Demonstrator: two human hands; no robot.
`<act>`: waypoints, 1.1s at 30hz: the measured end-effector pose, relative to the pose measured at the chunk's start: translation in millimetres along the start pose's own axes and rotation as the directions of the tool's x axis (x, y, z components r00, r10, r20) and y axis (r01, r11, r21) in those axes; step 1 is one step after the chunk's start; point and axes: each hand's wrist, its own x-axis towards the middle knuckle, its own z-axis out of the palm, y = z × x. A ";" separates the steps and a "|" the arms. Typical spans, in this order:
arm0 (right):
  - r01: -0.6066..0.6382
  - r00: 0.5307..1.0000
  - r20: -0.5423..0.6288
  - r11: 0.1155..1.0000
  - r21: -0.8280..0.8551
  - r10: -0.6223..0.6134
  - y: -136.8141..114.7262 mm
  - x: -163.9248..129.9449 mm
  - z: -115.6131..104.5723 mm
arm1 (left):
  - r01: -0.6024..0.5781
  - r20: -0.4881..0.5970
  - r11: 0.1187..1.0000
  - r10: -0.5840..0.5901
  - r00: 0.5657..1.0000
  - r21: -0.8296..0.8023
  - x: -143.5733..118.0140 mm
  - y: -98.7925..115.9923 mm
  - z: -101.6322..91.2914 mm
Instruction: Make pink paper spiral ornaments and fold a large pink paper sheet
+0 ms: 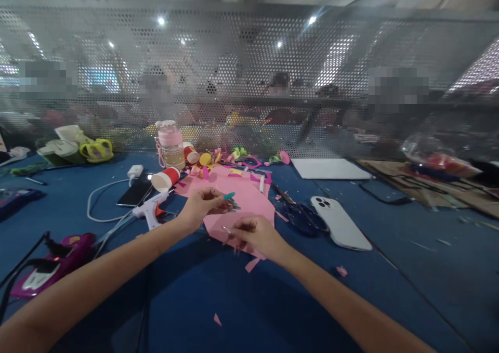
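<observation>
Lay on a blue table (241, 311), screened at the back by a perforated metal panel (249, 77). Stood near the panel: a pink-capped bottle (170, 145), with a tipped red paper cup (166, 179) just in front. Rested left of the cup: a dark phone (134, 193), a white charger (135, 171) with its cable, and a white glue gun (150, 210). Sat at the far left edge: a purple device (50, 264) with black cords. Lay to the right: a white phone (340, 222) face down, touching dark scissors (300, 212), and farther back a white board (329, 168). Scattered about: small pink scraps (342, 271).
</observation>
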 end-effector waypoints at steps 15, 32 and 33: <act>-0.015 0.993 -0.111 0.972 0.233 0.042 -9.6 5.0 -66.8 | -0.577 0.573 -0.087 -0.066 0.817 0.812 -8.0 -25.3 -9.8; -0.182 0.895 0.416 0.983 0.006 0.163 4.4 4.4 -59.9 | -0.037 -0.092 0.238 0.507 0.857 0.971 13.2 8.8 -31.4; -0.052 0.983 0.178 0.998 0.019 0.048 6.7 9.6 -65.8 | -0.035 -0.123 0.278 0.531 0.838 0.960 12.6 11.1 -31.4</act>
